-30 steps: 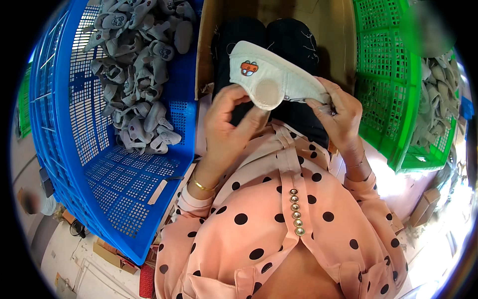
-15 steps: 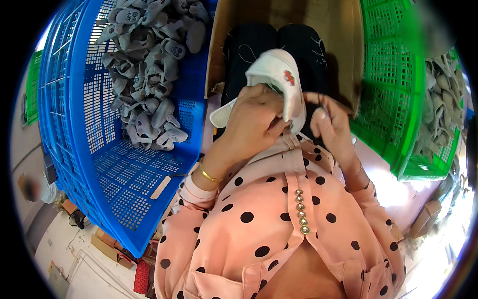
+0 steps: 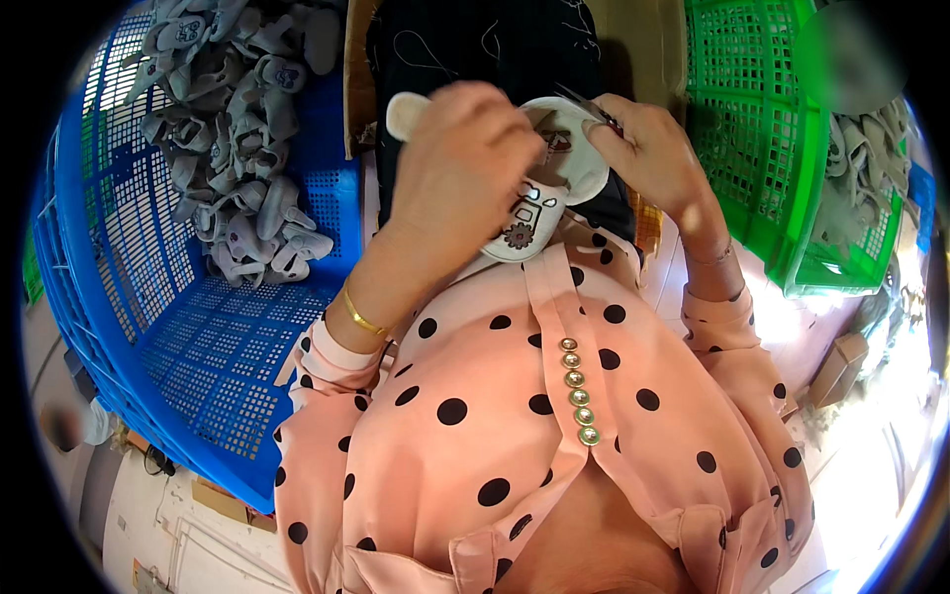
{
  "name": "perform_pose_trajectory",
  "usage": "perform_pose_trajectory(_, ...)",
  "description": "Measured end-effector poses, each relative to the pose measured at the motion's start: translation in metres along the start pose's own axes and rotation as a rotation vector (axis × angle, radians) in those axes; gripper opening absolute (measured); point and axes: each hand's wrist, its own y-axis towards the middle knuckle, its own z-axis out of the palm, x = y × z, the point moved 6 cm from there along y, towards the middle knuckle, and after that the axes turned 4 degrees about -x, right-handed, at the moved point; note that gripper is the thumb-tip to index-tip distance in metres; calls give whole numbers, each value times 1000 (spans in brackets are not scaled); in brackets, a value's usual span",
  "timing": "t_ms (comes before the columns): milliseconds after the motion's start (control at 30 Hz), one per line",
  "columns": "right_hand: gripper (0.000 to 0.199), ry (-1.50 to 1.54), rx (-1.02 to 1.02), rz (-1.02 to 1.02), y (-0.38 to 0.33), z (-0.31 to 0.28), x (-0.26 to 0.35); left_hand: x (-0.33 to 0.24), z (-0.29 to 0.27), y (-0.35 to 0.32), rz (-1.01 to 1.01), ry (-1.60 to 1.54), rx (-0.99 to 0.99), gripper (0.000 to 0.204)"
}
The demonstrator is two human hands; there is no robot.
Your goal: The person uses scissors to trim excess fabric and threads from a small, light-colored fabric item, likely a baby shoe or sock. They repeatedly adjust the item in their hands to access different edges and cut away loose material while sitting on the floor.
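A white child's shoe upper (image 3: 584, 176) rests in my lap, its dark grey embroidered toe turned toward my body and its opening showing a printed lining. My left hand (image 3: 455, 168), slightly blurred, curls over it from the left and grips it; the fingertips are partly hidden. A rounded white piece (image 3: 404, 116) sticks out beyond that hand; I cannot tell whether it belongs to the same shoe. My right hand (image 3: 648, 153) is closed on a small pair of dark pointed snips (image 3: 601, 109), held at the shoe's far right edge.
A blue plastic crate (image 3: 208, 346) at left holds several grey shoe uppers (image 3: 242, 139). Green crates (image 3: 747, 148) stand at right, with more pale uppers (image 3: 866, 183) there. A cardboard box (image 3: 648, 49) lies beyond my dark-trousered knees (image 3: 475, 40). Loose threads lie on the trousers.
The shoe has turned over, toe now toward my body, and come down closer to me. My right hand has moved up, its snips now visible. The view has shifted a little.
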Motion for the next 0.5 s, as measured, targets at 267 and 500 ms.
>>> perform_pose_trajectory(267, 29, 117, 26, 79, 8, 6, -3, 26, 25, 10, -93, 97, 93, 18)
perform_pose_trajectory(500, 29, 41, 9, 58, 11, 11, 2, 27, 55, 15, -86, 264, 211, 12)
